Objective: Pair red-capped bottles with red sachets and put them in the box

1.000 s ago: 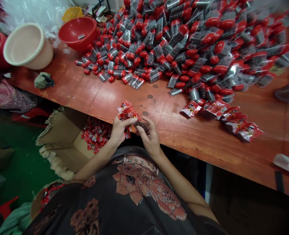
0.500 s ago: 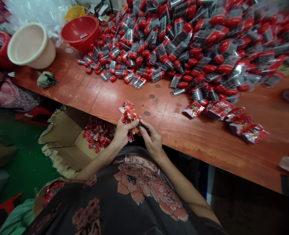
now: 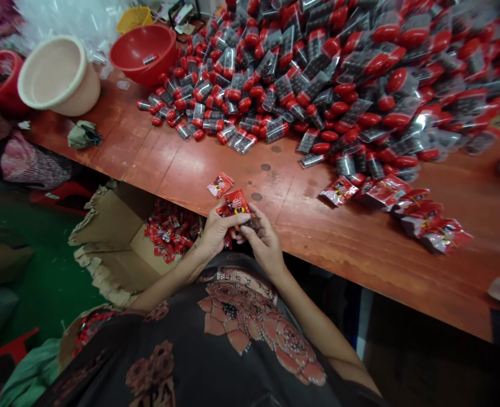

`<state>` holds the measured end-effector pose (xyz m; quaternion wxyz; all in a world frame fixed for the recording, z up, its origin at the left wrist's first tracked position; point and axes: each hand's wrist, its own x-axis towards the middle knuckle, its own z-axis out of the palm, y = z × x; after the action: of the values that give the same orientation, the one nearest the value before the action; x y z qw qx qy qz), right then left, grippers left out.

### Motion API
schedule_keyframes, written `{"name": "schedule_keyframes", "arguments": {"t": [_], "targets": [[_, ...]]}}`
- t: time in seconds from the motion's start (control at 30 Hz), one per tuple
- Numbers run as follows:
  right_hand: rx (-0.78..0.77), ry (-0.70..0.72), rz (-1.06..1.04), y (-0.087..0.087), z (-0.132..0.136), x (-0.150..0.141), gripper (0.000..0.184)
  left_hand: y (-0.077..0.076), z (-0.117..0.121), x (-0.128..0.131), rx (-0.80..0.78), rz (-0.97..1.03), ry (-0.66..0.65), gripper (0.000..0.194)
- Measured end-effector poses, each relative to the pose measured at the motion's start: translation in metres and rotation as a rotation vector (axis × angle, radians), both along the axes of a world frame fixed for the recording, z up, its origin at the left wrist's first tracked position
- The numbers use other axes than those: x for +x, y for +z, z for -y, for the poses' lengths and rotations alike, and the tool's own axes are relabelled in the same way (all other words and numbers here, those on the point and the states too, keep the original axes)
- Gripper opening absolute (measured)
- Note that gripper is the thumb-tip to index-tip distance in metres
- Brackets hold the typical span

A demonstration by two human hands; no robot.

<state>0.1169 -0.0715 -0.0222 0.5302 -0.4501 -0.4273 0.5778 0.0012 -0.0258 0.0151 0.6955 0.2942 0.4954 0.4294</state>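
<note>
At far left, a red plastic basin [image 3: 1, 79] and a cream plastic tub [image 3: 57, 76] stand on a red-painted wooden worktable [image 3: 156, 161], beside a red plastic bowl [image 3: 142, 51]. Below the table's near edge, an open cardboard box [image 3: 106, 237] holds a pile of red sachets [image 3: 171, 232]. At the centre, a seated worker's left hand [image 3: 222, 232] grips a red foil sachet [image 3: 236, 202] between thumb and fingers, just over the table's near edge. The right hand [image 3: 262, 240] meets it from the other side, its fingers [image 3: 250, 237] curled inward at the sachet's lower edge; what they pinch is too hidden to tell. A loose sachet [image 3: 220, 185] lies on the table just beyond the hands. To the far right rises a great heap of clear capsule-shaped packs with red caps [image 3: 318, 85], and a line of red sachets [image 3: 396, 206] lies along its near side.
</note>
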Motion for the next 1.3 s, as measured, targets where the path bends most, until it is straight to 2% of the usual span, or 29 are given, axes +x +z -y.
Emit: {"name": "schedule_keyframes", "arguments": {"t": [0.2,0.37,0.47,0.53,0.63,0.7,0.77,0.83,0.93,1.0,1.07,1.17,1.3], "targets": [[-0.001,0.007,0.127,-0.009,-0.008,0.006,0.05,-0.007,0.003,0.001,0.024,-0.062,0.034,0.036],[-0.049,-0.124,0.061,-0.015,-0.014,0.01,0.04,-0.018,-0.001,0.004,0.008,-0.06,0.001,0.034],[-0.109,-0.202,0.057,-0.025,-0.02,0.024,0.037,-0.021,-0.01,0.001,-0.085,0.077,-0.029,0.035],[-0.121,-0.291,0.17,-0.035,-0.027,0.043,0.037,-0.021,-0.017,-0.004,-0.207,0.222,-0.014,0.039],[-0.089,-0.42,0.522,-0.047,-0.033,0.074,0.034,-0.019,-0.026,-0.013,-0.329,0.339,0.007,0.055],[-0.065,-0.465,0.754,-0.047,-0.033,0.086,0.036,-0.019,-0.029,-0.016,-0.331,0.342,0.003,0.064],[-0.026,-0.478,0.859,-0.038,-0.031,0.083,0.039,-0.019,-0.031,-0.014,-0.306,0.326,0.013,0.067],[0.023,-0.4,0.79,-0.026,-0.029,0.066,0.038,-0.021,-0.033,-0.011,-0.273,0.312,0.038,0.067],[0.001,-0.107,0.41,-0.016,-0.035,0.028,0.038,-0.026,-0.035,-0.004,-0.219,0.289,0.104,0.066],[-0.049,-0.075,0.206,-0.017,-0.046,0.006,0.039,-0.031,-0.037,-0.001,-0.169,0.306,0.204,0.056],[-0.079,-0.079,0.125,-0.021,-0.059,-0.007,0.039,-0.035,-0.039,-0.002,-0.147,0.378,0.257,0.038],[-0.033,0.003,0.262,-0.019,-0.08,-0.01,0.034,-0.04,-0.047,-0.009,-0.126,0.404,0.3,0.024],[0.142,0.205,0.861,-0.002,-0.129,0.001,0.028,-0.04,-0.065,-0.031,-0.067,0.346,0.325,0.026]]}}
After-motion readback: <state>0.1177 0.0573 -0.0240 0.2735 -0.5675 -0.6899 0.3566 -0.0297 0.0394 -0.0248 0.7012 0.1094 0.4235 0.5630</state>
